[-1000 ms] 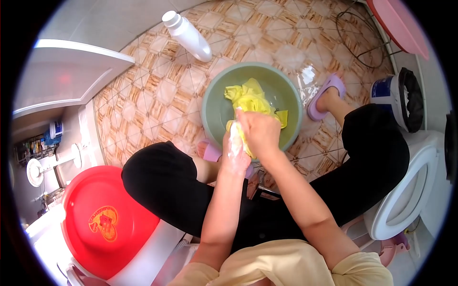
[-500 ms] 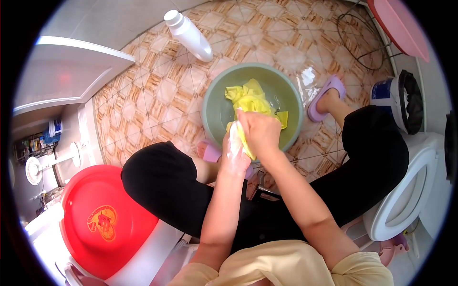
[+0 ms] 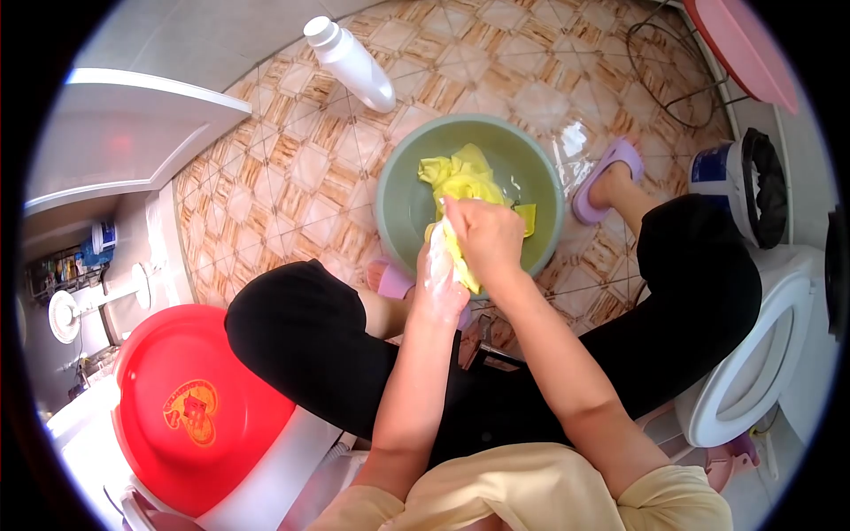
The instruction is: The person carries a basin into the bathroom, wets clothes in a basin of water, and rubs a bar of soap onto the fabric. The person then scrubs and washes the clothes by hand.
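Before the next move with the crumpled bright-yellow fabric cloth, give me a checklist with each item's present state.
1. Right hand grip closed on the crumpled bright-yellow fabric cloth: ok.
2. Left hand grip secure: cannot tell; its fingers are largely hidden.
3. Left hand free of white foam: not ok; foam coats it and might make it slippery.
4. Loose cloth lying inside the round grey-green basin: ok.
5. Tall white bottle capped and apart from the basin: ok.
6. Enough water in the basin: cannot tell.
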### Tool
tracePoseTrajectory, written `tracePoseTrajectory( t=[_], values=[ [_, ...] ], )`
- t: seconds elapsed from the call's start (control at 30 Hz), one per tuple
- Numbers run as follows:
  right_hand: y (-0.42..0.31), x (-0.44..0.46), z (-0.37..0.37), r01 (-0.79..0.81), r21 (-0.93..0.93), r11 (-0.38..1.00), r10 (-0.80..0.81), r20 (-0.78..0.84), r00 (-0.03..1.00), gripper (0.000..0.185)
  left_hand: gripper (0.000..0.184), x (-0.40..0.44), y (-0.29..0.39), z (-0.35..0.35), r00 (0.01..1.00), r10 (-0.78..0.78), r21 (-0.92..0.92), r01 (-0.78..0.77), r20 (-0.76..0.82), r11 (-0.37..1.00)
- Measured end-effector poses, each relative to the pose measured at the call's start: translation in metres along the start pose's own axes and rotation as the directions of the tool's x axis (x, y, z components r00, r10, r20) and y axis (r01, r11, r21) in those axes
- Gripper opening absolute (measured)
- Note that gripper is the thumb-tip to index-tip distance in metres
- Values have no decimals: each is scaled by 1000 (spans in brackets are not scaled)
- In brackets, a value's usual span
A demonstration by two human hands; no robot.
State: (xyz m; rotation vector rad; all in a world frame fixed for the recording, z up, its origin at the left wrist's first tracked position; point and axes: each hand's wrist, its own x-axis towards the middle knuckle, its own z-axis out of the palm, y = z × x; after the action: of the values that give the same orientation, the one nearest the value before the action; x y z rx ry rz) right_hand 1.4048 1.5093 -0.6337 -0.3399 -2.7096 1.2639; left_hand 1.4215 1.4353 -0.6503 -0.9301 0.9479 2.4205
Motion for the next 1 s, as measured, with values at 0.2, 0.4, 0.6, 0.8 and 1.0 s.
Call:
tracePoseTrajectory(
  t=[0.2, 0.4, 0.6, 0.8, 1.0],
  values=[
    [-1, 10, -8, 10, 50, 999, -12, 45, 999, 32, 26, -2, 5, 4, 998, -46, 27, 45, 50, 999],
    [-12, -7, 0, 471, 133, 872, -442, -198, 875, 36, 29, 17, -6, -39, 774, 132, -226, 15, 619, 974],
    [-25, -21, 0, 473, 57, 879, -460, -158, 874, 35, 26, 0, -17, -10, 670, 475, -547, -121, 571, 828],
    [-4, -6, 2, 210, 1, 978, -210, -54, 976, 31, 24, -7, 4, 11, 995, -53, -1, 54, -79, 999],
    [4, 5, -3, 44, -2, 999, -44, 20, 999, 27, 22, -11, 13, 15, 998, -56, 54, 58, -41, 997]
  ],
)
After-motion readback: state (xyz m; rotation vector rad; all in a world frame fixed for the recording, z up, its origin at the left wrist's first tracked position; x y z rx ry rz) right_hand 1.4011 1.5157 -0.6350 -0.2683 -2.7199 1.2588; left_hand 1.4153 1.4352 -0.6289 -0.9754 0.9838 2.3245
